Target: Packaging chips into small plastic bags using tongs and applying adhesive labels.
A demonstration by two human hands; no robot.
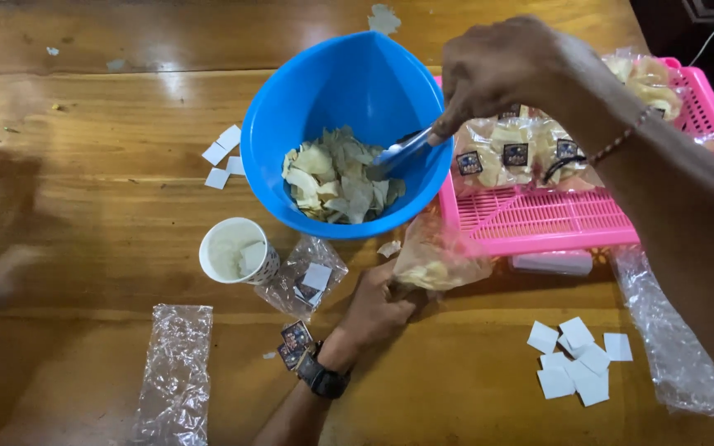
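My right hand grips metal tongs whose tips reach down into a blue bowl of pale chips. With my left hand, which has a black watch on the wrist, I hold a small clear plastic bag partly filled with chips, just below the bowl's rim. The bag's mouth faces the bowl.
A pink plastic tray on the right holds several sealed chip bags with stickers. A white paper cup, a clear bag of stickers, empty clear bags and white paper squares lie on the wooden table.
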